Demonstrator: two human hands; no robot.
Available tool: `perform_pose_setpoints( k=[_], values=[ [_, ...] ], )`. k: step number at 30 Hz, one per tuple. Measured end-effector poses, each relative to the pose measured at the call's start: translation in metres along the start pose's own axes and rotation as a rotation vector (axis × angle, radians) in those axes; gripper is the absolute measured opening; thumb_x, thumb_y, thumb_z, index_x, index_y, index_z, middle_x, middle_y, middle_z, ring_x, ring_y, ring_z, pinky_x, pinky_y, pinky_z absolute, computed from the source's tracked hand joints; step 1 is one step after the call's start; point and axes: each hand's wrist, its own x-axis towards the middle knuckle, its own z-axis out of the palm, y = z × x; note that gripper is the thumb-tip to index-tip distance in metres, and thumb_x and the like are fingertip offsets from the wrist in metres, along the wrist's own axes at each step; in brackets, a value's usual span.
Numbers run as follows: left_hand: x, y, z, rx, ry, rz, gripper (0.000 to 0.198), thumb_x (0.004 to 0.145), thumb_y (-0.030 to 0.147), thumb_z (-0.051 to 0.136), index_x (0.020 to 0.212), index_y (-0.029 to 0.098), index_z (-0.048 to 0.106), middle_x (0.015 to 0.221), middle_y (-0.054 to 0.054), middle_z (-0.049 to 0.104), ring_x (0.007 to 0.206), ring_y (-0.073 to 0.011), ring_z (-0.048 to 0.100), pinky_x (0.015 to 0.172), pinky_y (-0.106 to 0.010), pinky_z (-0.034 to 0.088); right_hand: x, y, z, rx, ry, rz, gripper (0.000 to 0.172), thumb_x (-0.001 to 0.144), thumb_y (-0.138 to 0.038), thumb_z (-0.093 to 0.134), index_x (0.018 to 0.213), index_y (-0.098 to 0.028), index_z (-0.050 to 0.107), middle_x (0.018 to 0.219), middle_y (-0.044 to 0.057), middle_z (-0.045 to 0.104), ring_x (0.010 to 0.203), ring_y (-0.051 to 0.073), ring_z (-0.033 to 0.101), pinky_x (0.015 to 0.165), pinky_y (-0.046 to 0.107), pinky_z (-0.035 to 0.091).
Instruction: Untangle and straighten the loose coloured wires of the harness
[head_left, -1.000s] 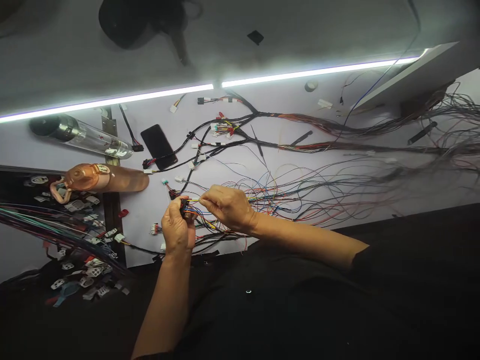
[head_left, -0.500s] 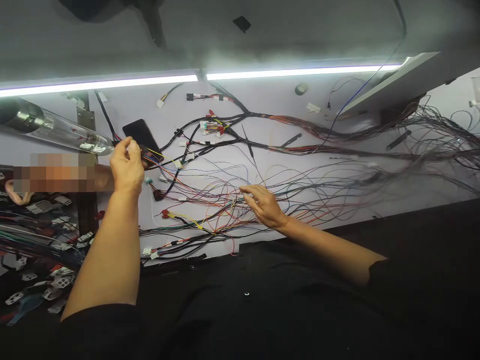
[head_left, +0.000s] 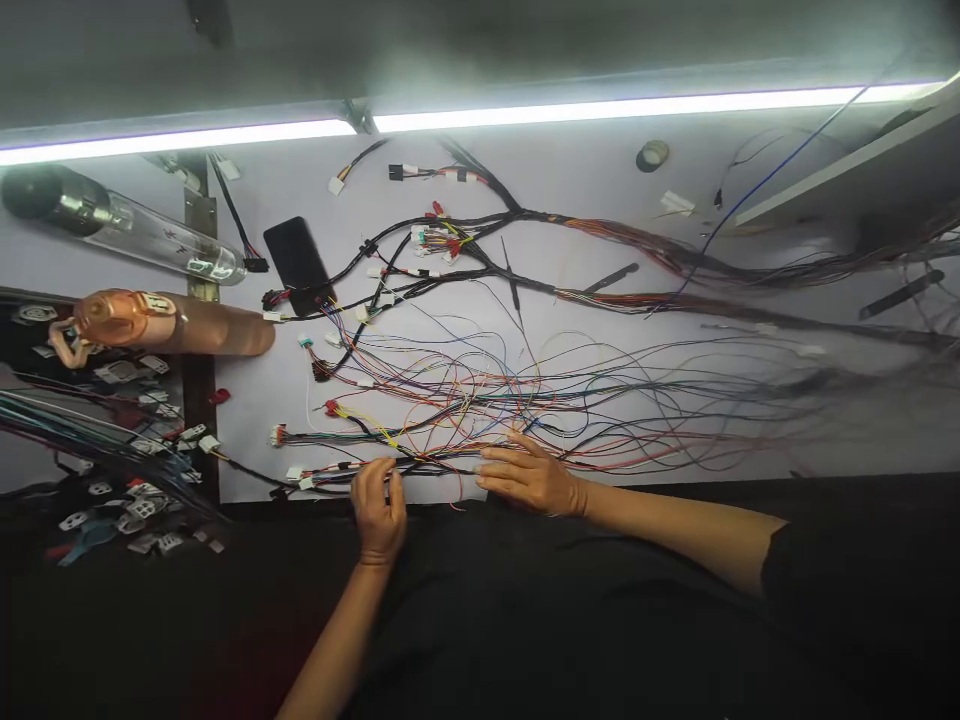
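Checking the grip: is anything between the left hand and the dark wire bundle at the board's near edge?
Nothing visible: the left hand pinches the dark wire bundle; the right hand lies flat alongside.

Loose wires [head_left: 487, 400] sprawled mid-board [head_left: 585, 180], with the bundled harness [head_left: 600, 260] behind them, running right. Phone [head_left: 298, 265] lay far left of centre. Two bottles at left, one [head_left: 142, 235] behind the other [head_left: 180, 325]. Connectors [head_left: 135, 440] heaped near-left.

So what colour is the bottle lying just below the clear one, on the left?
The bottle is shiny copper-orange; the head view shows it.
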Motion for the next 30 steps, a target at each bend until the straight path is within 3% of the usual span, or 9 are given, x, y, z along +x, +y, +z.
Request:
perform_pose_setpoints(
  k=[3,8,12,16,18,24,30],
  values=[
    [-0.029,-0.012,0.024,0.037,-0.070,0.020,0.026,0.085,0.026,0.056,0.109,0.022,0.064,0.119,-0.015,0.060,0.119,-0.0281,0.051,0.106,-0.046,0.034,-0.026,0.009,0.004,0.014,-0.162,-0.060,0.039,0.096,-0.018,0.042,0.132,-0.027,0.052,0.138,0.002,0.052,0.138,0.017,0.034,0.119,0.047,0.024],
    [-0.037,-0.039,0.041,0.058,-0.120,-0.010,0.029,0.081,0.032,0.061,0.108,0.022,0.066,0.121,-0.015,0.061,0.123,-0.0310,0.049,0.107,-0.048,0.029,-0.053,0.027,0.005,0.052,-0.356,0.029,0.042,0.095,-0.020,0.042,0.137,-0.027,0.047,0.145,0.005,0.043,0.140,0.019,0.032,0.118,0.050,0.025],
    [-0.021,-0.058,0.033,0.193,-0.146,0.142,0.027,0.079,0.035,0.067,0.104,0.024,0.067,0.109,-0.013,0.066,0.111,-0.0297,0.056,0.107,-0.048,0.027,-0.062,0.024,0.009,-0.040,-0.356,0.024,0.046,0.095,-0.018,0.040,0.141,-0.026,0.042,0.149,0.004,0.037,0.143,0.020,0.025,0.119,0.050,0.022],
    [0.009,-0.070,0.025,0.237,-0.177,0.531,0.019,0.080,0.030,0.070,0.097,0.022,0.066,0.091,-0.008,0.067,0.092,-0.0222,0.060,0.090,-0.035,0.042,-0.070,0.007,0.025,-0.207,-0.263,-0.078,0.045,0.095,-0.019,0.040,0.140,-0.026,0.043,0.151,-0.001,0.032,0.144,0.018,0.020,0.122,0.046,0.013],
    [0.021,-0.073,0.024,0.203,-0.167,0.665,0.016,0.080,0.024,0.070,0.094,0.021,0.064,0.084,-0.005,0.066,0.085,-0.0184,0.059,0.081,-0.030,0.043,-0.070,0.002,0.035,-0.247,-0.246,-0.115,0.045,0.095,-0.019,0.040,0.140,-0.024,0.043,0.152,-0.001,0.031,0.144,0.019,0.020,0.122,0.044,0.011],
    [0.028,-0.074,0.024,0.084,-0.171,0.700,0.021,0.077,0.016,0.073,0.093,0.020,0.060,0.079,-0.003,0.062,0.079,-0.0161,0.055,0.074,-0.028,0.040,-0.063,0.004,0.046,-0.172,-0.368,-0.089,0.048,0.095,-0.024,0.036,0.142,-0.017,0.042,0.152,0.005,0.031,0.144,0.016,0.019,0.122,0.038,0.012],
    [0.026,-0.078,0.026,-0.001,-0.176,0.675,0.023,0.076,0.014,0.073,0.096,0.019,0.062,0.080,-0.003,0.062,0.079,-0.0162,0.055,0.073,-0.029,0.040,-0.062,0.004,0.046,-0.375,-0.372,-0.156,0.043,0.094,-0.026,0.044,0.137,-0.023,0.048,0.150,0.001,0.036,0.142,0.019,0.026,0.122,0.045,0.001]
  ],
)
